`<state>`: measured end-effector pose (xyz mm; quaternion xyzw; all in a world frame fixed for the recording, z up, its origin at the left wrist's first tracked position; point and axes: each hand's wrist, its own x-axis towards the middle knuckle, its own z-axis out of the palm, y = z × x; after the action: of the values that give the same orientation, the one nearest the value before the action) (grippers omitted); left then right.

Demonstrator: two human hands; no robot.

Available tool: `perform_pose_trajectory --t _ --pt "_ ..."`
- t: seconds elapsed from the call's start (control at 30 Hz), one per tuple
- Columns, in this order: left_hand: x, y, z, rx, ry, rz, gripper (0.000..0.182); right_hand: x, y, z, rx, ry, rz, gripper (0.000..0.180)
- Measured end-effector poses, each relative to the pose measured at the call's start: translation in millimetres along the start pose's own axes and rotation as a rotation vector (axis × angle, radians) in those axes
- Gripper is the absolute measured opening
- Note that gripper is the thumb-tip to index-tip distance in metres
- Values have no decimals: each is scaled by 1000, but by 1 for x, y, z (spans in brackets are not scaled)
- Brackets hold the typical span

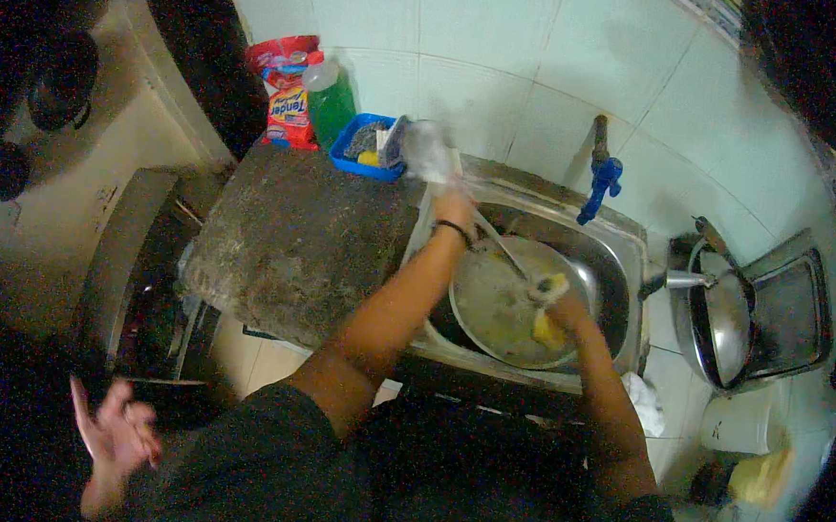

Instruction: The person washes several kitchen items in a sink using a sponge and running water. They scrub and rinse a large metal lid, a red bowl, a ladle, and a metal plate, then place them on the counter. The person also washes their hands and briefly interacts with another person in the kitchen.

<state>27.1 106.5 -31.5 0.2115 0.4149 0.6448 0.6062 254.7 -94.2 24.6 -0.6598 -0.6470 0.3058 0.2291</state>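
My left hand (454,198) grips a long-handled metal utensil (503,246) near its broad, shiny head, which is blurred over the sink's left back corner. The handle slants down to the right, across a large round basin (491,305) of cloudy water. My right hand (571,312) holds a yellow sponge (548,332) at the handle's lower end, above the water. The fingers of my right hand are partly hidden. Under the basin is the stainless steel sink (620,295).
Left of the sink lies a rough stone counter (298,232). A blue tray (366,168) of scrubbers, a green bottle (333,101) and a red detergent packet (287,109) stand behind. A blue tap (601,182) juts from the wall. Pans (730,316) are at right; another person's hand (124,430) is lower left.
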Motion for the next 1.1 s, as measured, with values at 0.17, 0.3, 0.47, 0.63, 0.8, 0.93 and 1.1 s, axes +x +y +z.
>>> perform_pose_trajectory --t 0.17,0.3,0.47,0.63,0.8,0.93,1.1 --pt "-5 100 -89 -544 344 22 17 13 56 9 234 135 71 20" --pt "0 136 -108 -451 603 -235 30 27 84 13 -248 367 -148 27" --pt "16 134 -112 -153 431 -237 30 31 63 6 151 301 183 37" --pt "-36 78 -110 617 13 101 28 10 32 -9 788 169 302 29" --pt "-114 30 -79 1153 -138 716 36 -15 25 -33 1242 90 444 25" --pt "-163 8 -58 1143 -375 862 38 -29 48 -44 1547 146 327 34" --pt "-200 -29 -33 1122 -512 459 32 -43 90 -41 1741 45 65 38"
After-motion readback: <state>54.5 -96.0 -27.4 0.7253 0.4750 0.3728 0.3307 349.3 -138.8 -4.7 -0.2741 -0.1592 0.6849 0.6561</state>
